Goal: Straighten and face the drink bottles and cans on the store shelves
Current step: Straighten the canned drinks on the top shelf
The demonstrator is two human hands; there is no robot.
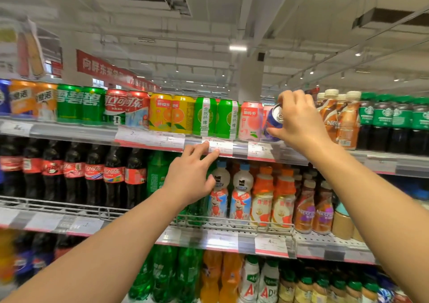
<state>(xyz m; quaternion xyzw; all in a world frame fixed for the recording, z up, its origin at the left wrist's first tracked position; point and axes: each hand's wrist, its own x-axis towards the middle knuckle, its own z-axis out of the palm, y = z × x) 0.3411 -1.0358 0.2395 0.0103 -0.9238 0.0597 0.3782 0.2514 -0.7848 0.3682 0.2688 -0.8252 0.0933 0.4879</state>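
The right hand [299, 119] grasps a tilted blue can [274, 121] at the front edge of the top shelf [74, 132], while the left hand [192, 175], fingers straight, touches the price strip [220, 147]; the leaning can may slip and knock the pink can [250, 121] just beside it.

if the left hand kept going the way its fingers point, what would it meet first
The left hand points up and right; its fingertips already seem to reach the white paper price label on the top shelf's front rail, just below the green lime-drink cans. Contact is unclear.
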